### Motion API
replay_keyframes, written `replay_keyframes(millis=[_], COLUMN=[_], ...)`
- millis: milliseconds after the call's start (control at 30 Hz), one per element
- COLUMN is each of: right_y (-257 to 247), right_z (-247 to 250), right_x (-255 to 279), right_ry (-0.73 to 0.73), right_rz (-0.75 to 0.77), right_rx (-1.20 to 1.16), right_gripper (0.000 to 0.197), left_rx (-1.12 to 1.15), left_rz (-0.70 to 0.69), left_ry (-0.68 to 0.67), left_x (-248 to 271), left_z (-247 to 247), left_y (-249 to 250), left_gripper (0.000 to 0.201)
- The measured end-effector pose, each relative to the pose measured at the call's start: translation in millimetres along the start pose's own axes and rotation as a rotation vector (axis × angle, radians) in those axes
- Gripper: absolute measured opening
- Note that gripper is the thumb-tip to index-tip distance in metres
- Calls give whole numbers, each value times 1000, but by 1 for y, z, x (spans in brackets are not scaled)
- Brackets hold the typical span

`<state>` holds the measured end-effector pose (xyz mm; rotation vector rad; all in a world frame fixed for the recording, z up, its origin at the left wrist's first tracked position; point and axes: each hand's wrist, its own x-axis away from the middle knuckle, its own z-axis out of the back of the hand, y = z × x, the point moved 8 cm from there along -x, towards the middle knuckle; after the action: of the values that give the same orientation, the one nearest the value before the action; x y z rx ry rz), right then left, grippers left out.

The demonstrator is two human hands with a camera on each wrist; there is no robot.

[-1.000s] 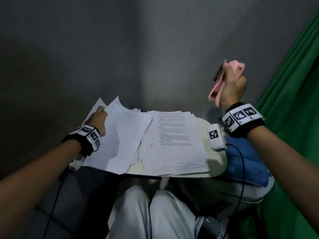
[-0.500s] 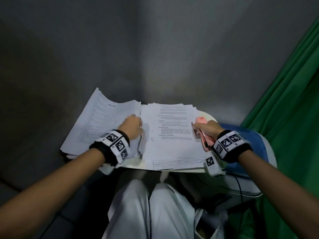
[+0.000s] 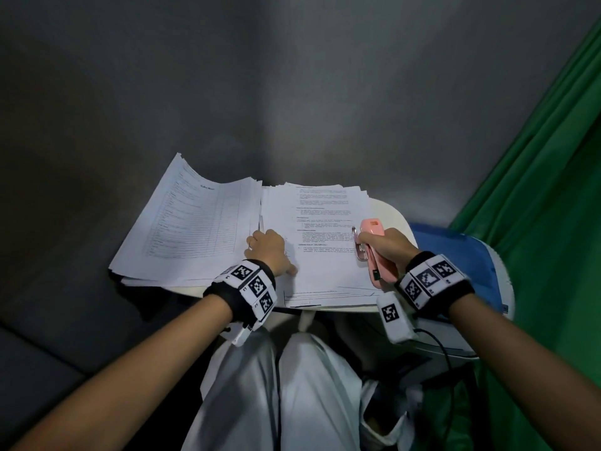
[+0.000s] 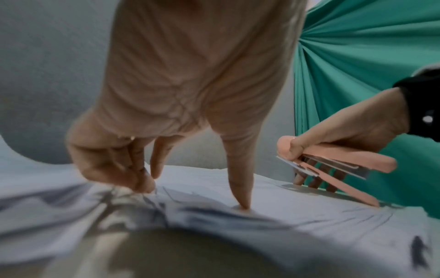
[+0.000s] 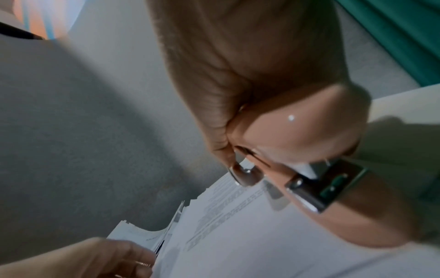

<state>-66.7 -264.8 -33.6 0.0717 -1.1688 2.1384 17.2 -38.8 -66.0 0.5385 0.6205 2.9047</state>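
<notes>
Pink plastic stapler (image 3: 372,226), held in the right grip (image 3: 387,247), a bare hand whose fingers and thumb wrap round the stapler's body. It sits over the right edge of the right stack of white printed sheets (image 3: 325,268), near the right edge of the small round white table (image 3: 397,219). In the left wrist view the stapler (image 4: 345,159) is hinged apart, its top lifted and the tip of its pink base touching the paper.

The left grip (image 3: 268,252) rests on the same stack's left edge, near the table's middle. Its thumb (image 4: 240,197) presses straight down on the top sheet, and its curled fingers (image 4: 142,184) touch the sheet edges. Whether they pinch a sheet cannot be told.

A second stack of white sheets (image 3: 195,229), topped by a ruled form, lies just beside the first and overhangs the table's left edge. A blue padded seat (image 3: 455,255) stands past the right edge, with a green curtain (image 3: 536,190) behind it. Both wrists wear black bands with black-and-white square markers.

The printing on both top sheets is too small to read.
</notes>
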Motion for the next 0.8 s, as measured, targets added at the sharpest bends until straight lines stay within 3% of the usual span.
replay_keyframes(millis=[67, 133, 300, 400, 500, 600, 700, 800], right_y=[11, 27, 10, 9, -18, -51, -72, -81], right_z=[-2, -8, -5, 9, 29, 47, 29, -23], right_x=[-14, -39, -4, 4, 24, 36, 26, 23], right_ry=[22, 4, 16, 38, 32, -6, -165, -471], right_rz=[7, 31, 48, 53, 152, 249, 223, 109], right_rx=[73, 86, 73, 60, -15, -133, -156, -106], right_gripper=[76, 87, 43, 45, 17, 22, 24, 15], left_rx=[-3, 10, 228, 362, 433, 493, 452, 411], left_rz=[27, 68, 84, 3, -56, -115, -137, -124], left_ry=[4, 7, 4, 63, 84, 22, -35, -104], left_x=[3, 5, 4, 6, 15, 35, 56, 66], left_z=[-1, -4, -3, 9, 17, 12, 0, -10], left_y=[2, 2, 5, 7, 3, -3, -11, -17], left_gripper=[87, 86, 79, 60, 44, 36, 40, 49])
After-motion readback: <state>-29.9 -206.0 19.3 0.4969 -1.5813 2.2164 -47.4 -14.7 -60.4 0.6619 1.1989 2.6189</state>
